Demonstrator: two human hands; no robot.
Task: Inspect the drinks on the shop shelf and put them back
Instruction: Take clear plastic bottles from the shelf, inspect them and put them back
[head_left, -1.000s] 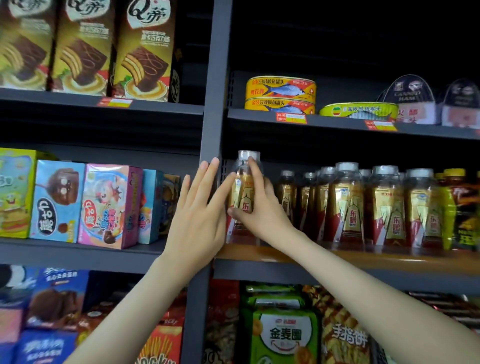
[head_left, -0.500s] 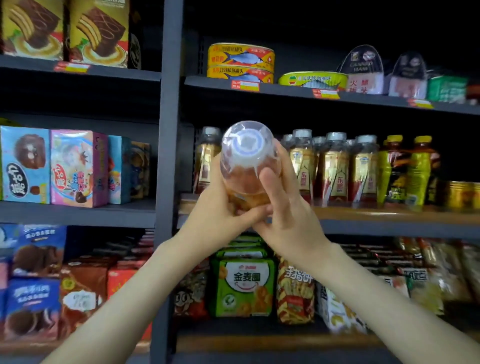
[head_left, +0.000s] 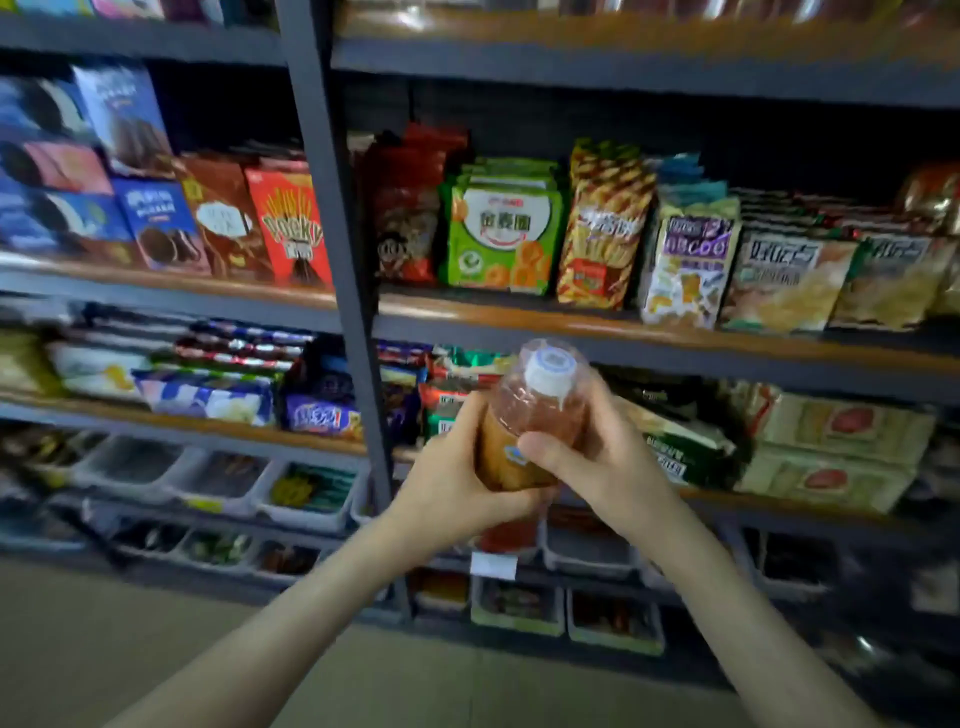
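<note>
- The bottle (head_left: 524, 415), clear with amber drink and a white cap (head_left: 544, 370), is off the shelves. It is held in the air in front of them, tilted so the cap faces the camera.
- The left hand (head_left: 447, 488) wraps the bottle's lower body from the left, fingers curled round it.
- The right hand (head_left: 608, 462) clamps it from the right, thumb (head_left: 550, 449) across the front.
- Both forearms reach up from the lower edge, with open room around them above the floor (head_left: 104, 649).
- A shelf (head_left: 675, 338) edge runs just above the cap, and a grey post (head_left: 337, 260) stands just left of the left hand.
- Snack bags (head_left: 501, 234) fill that shelf, and boxes (head_left: 291, 228) stand left of the post.
- Low bins (head_left: 306, 493) hold small packets, too blurred to tell apart.
</note>
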